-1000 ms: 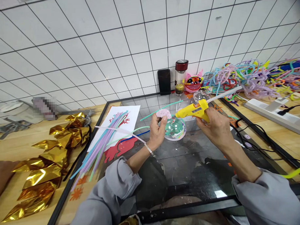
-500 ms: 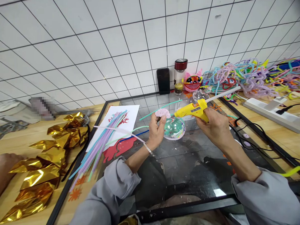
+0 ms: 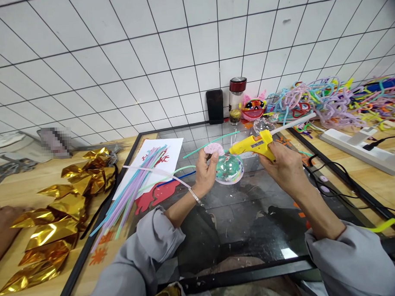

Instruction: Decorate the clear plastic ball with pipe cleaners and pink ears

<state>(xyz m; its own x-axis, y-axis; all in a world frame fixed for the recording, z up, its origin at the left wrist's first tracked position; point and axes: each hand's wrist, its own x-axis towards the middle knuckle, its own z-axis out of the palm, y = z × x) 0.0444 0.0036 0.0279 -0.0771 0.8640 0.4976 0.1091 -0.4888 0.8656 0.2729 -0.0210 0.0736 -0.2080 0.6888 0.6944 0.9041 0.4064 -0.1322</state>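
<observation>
My left hand [image 3: 205, 172] pinches a pink fuzzy coil [image 3: 214, 148], seemingly wound pipe cleaner, between thumb and fingers. In my right hand [image 3: 282, 162] is a yellow hot glue gun [image 3: 252, 145] with a long whitish glue stick [image 3: 294, 123] out of its back. The gun's nozzle points left, close to the pink coil; whether they touch I cannot tell. Below them on the glass top lies a clear round dome [image 3: 230, 169] with green and coloured bits inside. A green pipe cleaner [image 3: 210, 144] lies behind my left hand.
Pipe cleaners [image 3: 130, 189] lie over white paper [image 3: 174, 149] at left, near gold foil [image 3: 60, 213]. Another person's hand [image 3: 5, 219] rests at far left. Behind stand a phone [image 3: 214, 106] and bottle [image 3: 237, 101]. A power strip [image 3: 362, 151] and cables [image 3: 334, 177] are at right.
Almost nothing differs. Both hands hold the coil and the glue gun in nearly the same place. The other person's hand at far left has shifted slightly.
</observation>
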